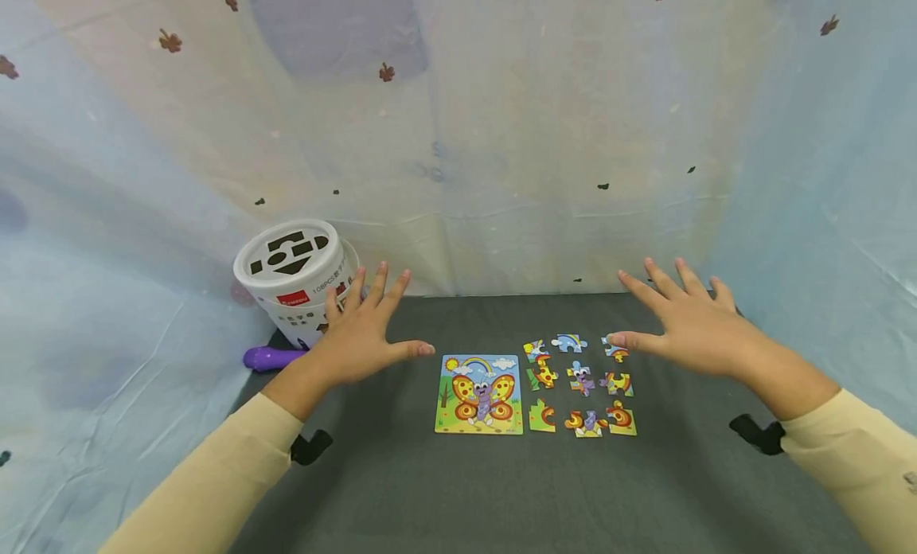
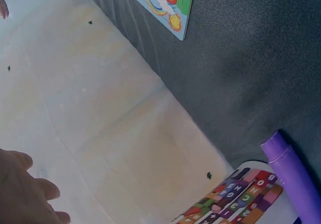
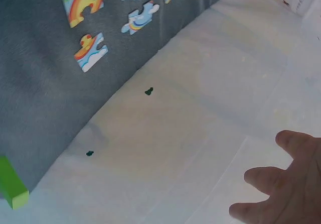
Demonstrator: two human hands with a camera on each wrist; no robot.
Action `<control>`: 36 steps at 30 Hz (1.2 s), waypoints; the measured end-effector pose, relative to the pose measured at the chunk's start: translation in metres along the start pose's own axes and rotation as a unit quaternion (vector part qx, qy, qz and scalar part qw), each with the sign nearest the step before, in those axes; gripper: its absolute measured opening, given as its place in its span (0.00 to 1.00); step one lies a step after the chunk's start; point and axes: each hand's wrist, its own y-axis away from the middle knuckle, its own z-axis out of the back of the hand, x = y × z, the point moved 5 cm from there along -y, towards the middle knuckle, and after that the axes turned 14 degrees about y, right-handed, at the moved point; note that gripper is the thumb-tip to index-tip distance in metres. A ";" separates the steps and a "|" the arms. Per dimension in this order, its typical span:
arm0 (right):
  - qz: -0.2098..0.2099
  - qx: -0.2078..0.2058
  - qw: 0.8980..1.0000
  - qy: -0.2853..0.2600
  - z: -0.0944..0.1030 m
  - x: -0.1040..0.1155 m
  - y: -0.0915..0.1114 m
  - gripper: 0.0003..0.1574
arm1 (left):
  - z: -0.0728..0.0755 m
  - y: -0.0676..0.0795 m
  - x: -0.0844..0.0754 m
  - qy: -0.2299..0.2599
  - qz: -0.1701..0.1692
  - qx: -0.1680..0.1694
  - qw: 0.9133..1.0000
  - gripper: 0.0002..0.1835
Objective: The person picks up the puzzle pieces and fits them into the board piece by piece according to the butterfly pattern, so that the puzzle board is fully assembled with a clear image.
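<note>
Both hands hover over the dark table with fingers spread, holding nothing. My left hand [image 1: 360, 335] is between a white bucket [image 1: 294, 275] and a square butterfly picture board [image 1: 479, 395]. On the right, my right hand [image 1: 695, 331] is raised beside the loose jigsaw pieces, its thumb overlapping the top right piece [image 1: 616, 349] in the head view. Several pieces lie apart in three rows right of the board, among them a blue rainbow piece [image 1: 569, 343] and a purple body piece [image 1: 589, 424]. In the right wrist view, fingertips [image 3: 266, 180] show away from the pieces.
The bucket has a lid with shaped holes and stands at the back left. A purple cylindrical thing [image 1: 272, 358] lies at its foot. A green block [image 3: 12, 183] shows at the edge of the right wrist view. Patterned cloth [image 1: 516, 140] hangs behind the table.
</note>
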 end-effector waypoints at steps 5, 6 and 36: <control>0.028 -0.027 0.996 -0.083 0.001 0.002 -0.005 0.64 | -0.002 -0.002 0.010 0.063 -0.036 -0.011 0.997 0.64; 0.039 -0.034 0.993 -0.105 0.001 0.003 -0.007 0.63 | -0.003 -0.002 0.011 0.086 -0.049 -0.013 0.995 0.63; -0.002 -0.053 0.881 -0.471 -0.170 0.072 -0.084 0.46 | -0.169 -0.017 0.066 0.493 -0.086 -0.041 0.865 0.56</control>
